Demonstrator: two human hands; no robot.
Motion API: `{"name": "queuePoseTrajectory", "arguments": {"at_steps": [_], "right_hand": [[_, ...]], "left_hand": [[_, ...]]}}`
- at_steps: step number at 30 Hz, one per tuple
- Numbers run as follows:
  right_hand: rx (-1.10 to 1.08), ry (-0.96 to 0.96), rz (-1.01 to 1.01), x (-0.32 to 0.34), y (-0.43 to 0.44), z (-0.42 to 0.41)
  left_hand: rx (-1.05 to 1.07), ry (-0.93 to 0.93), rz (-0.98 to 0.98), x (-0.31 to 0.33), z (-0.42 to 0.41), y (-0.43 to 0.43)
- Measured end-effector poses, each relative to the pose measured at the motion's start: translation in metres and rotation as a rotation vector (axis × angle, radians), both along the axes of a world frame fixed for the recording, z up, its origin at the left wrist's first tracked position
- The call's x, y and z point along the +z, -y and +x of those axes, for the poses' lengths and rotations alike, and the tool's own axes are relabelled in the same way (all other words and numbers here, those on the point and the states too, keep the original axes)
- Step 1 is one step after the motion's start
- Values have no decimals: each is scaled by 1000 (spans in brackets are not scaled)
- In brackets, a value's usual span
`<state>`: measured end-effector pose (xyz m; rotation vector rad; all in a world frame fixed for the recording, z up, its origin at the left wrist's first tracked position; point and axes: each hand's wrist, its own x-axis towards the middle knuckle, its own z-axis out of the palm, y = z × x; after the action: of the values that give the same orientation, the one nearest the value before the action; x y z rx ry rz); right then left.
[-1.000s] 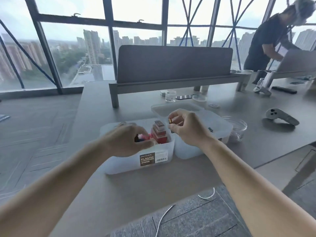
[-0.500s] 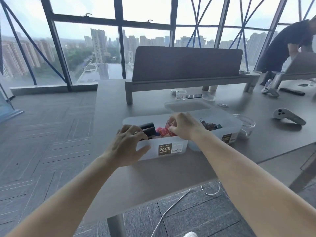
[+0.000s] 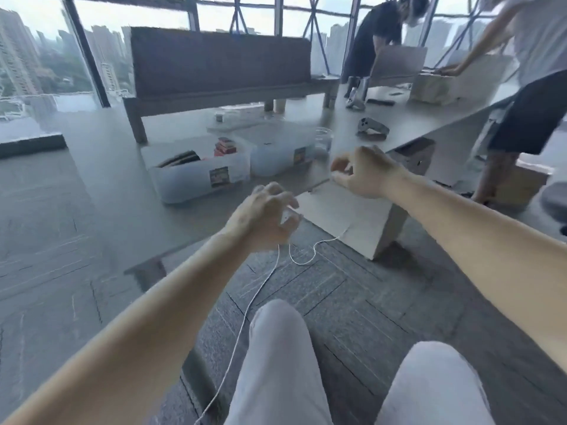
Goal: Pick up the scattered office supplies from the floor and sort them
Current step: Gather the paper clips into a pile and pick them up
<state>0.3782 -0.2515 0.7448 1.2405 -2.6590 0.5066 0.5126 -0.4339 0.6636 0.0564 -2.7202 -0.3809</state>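
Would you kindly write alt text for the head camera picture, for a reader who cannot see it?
A person's left hand and right hand hover with loosely curled fingers, apparently empty, before a grey desk holding a plastic bin of supplies and a second bin. A white cable trails across the floor by their knees.
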Motion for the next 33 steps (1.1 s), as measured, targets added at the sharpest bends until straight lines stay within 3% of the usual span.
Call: {"name": "queuePoseTrajectory", "arguments": {"at_steps": [7, 16, 22, 33], "right_hand": [[-324, 178, 120, -97, -168, 38], [-624, 507, 113, -229, -309, 12], [-838, 692, 84, -318, -362, -29], [-1025, 1077, 30, -498, -395, -117]], "left_hand": [[-188, 344, 83, -66, -46, -135], [-361, 661, -21, -156, -121, -259], [-492, 895, -103, -237, -183, -326], [-383, 1204, -46, -436, -294, -386]]}}
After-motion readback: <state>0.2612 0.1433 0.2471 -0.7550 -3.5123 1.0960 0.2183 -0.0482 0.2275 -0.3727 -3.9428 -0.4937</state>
